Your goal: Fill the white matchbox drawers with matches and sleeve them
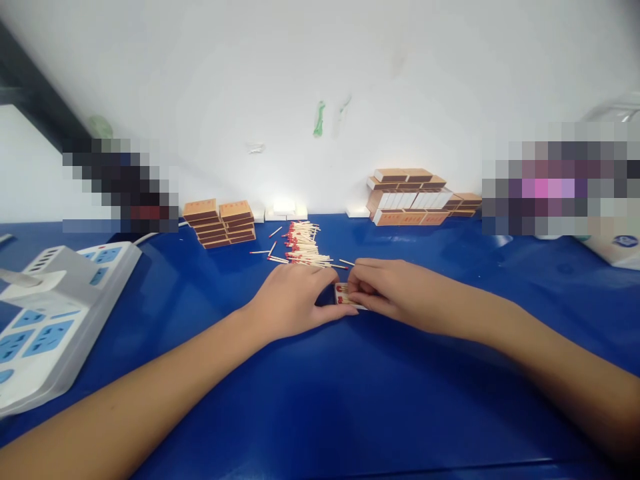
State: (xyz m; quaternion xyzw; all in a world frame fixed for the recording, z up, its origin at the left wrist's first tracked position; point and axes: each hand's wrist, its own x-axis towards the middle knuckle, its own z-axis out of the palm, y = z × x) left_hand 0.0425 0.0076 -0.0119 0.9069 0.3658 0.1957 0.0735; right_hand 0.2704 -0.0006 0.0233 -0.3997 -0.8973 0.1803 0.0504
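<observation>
While your left hand (pixel 293 301) pinches the tray (pixel 337 295), parallel to the bench (pixel 300 393) edge nearest you, your bunched right hand (pixel 400 287) hides its hold.

Pale wall (pixel 225 87) rising behind blue table (pixel 320 400); green mark (pixel 319 120) showing on wall; soft light falling across glossy tabletop; white power strip (pixel 75 320) lying at left.

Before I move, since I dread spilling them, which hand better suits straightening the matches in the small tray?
Right hand, probably: its fingers are at the matches, while the left hand holds the tray's end.
</observation>
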